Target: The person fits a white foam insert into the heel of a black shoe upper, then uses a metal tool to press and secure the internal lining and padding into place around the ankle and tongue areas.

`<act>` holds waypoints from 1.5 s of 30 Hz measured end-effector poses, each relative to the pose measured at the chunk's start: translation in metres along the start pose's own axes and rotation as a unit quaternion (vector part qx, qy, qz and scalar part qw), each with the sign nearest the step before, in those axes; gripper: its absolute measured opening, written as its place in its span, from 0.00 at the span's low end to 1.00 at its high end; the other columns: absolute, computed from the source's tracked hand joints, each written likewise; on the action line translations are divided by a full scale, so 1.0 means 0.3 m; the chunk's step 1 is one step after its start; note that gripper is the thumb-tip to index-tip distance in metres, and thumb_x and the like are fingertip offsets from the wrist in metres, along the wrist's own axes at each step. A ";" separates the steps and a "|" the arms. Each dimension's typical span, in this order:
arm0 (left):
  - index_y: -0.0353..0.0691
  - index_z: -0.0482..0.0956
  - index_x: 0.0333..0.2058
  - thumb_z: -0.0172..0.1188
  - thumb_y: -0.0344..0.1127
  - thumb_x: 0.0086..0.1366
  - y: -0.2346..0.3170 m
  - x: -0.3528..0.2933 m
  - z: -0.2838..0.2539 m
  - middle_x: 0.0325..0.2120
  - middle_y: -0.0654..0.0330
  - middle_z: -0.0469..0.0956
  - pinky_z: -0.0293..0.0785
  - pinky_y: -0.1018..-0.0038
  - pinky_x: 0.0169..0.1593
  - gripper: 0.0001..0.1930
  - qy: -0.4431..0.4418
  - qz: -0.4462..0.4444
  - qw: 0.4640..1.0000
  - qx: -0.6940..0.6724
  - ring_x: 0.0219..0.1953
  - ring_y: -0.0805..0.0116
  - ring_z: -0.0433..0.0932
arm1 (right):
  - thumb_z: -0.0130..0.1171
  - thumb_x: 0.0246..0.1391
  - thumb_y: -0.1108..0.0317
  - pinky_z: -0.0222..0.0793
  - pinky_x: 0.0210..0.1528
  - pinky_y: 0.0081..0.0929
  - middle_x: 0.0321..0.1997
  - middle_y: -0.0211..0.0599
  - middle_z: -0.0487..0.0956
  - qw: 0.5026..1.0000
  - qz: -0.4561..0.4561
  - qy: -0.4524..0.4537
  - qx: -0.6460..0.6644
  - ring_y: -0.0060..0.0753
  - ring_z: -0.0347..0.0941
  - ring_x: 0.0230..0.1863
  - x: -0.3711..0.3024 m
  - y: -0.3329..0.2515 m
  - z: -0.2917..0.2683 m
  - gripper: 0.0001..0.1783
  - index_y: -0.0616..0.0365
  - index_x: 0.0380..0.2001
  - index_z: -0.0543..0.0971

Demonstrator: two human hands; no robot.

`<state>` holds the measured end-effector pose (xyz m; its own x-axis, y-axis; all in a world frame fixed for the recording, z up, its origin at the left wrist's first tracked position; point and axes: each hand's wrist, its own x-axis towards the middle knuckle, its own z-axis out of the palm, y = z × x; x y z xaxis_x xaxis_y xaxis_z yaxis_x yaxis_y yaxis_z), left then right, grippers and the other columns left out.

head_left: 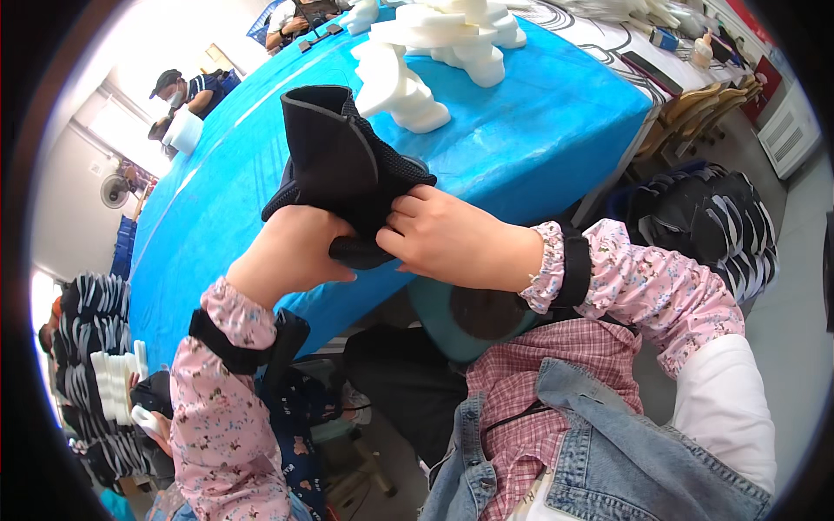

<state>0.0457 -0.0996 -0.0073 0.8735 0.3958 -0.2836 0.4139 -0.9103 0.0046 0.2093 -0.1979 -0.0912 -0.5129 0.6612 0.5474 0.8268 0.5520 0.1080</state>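
Observation:
Above the near edge of the blue-covered table (547, 165), I hold a black padded fabric piece (328, 143) with mesh sides, its upper end gaping like a cuff or boot opening. My left hand (291, 247) grips its lower left side, the thumb pointing right beneath it. My right hand (456, 239) is closed on the lower right side, with bent fingers pressing into the cloth. The right fingertips and folded cloth partly hide what lies between the hands. Just beyond the fabric piece, white foam-like shapes (404, 91) lie on the table.
Stacked black pieces with pale edges (704, 226) stand at the right, and more black stacks (91, 347) at the left. A masked person (200, 91) works at the table's far left with a white piece. A bottle (702, 52) stands on the patterned table behind.

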 end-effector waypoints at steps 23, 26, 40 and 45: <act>0.39 0.73 0.37 0.53 0.28 0.47 0.033 -0.068 0.200 0.37 0.60 0.68 0.70 0.71 0.45 0.14 0.406 0.069 0.879 0.242 0.44 0.65 0.69 | 0.51 0.42 0.68 0.68 0.34 0.36 0.26 0.48 0.76 0.945 0.024 -0.321 0.065 0.44 0.74 0.31 0.379 0.195 0.223 0.10 0.62 0.23 0.78; 0.39 0.72 0.36 0.53 0.28 0.47 0.024 -0.073 0.201 0.37 0.60 0.67 0.70 0.71 0.44 0.14 0.401 0.064 0.883 0.235 0.43 0.64 0.68 | 0.51 0.43 0.67 0.68 0.36 0.35 0.27 0.47 0.77 0.954 -0.014 -0.284 0.093 0.44 0.74 0.33 0.376 0.214 0.264 0.10 0.61 0.24 0.78; 0.41 0.72 0.39 0.52 0.26 0.45 0.000 -0.071 0.176 0.32 0.59 0.68 0.69 0.73 0.40 0.18 0.375 0.020 0.903 0.209 0.36 0.63 0.68 | 0.49 0.45 0.68 0.67 0.42 0.31 0.36 0.46 0.77 0.964 0.074 -0.255 0.010 0.41 0.74 0.38 0.346 0.189 0.244 0.12 0.59 0.31 0.79; 0.41 0.72 0.36 0.55 0.29 0.45 0.007 -0.068 0.130 0.28 0.61 0.70 0.68 0.73 0.38 0.15 0.321 0.038 0.927 0.190 0.34 0.65 0.68 | 0.48 0.46 0.68 0.66 0.45 0.32 0.39 0.46 0.76 0.972 0.068 -0.224 0.000 0.42 0.73 0.41 0.308 0.200 0.284 0.13 0.60 0.34 0.78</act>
<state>0.0187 -0.1143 -0.0389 0.9193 0.2086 0.3338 0.3314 -0.8676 -0.3706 0.1920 -0.0603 -0.1048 -0.4477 0.8830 0.1409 0.8941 0.4440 0.0588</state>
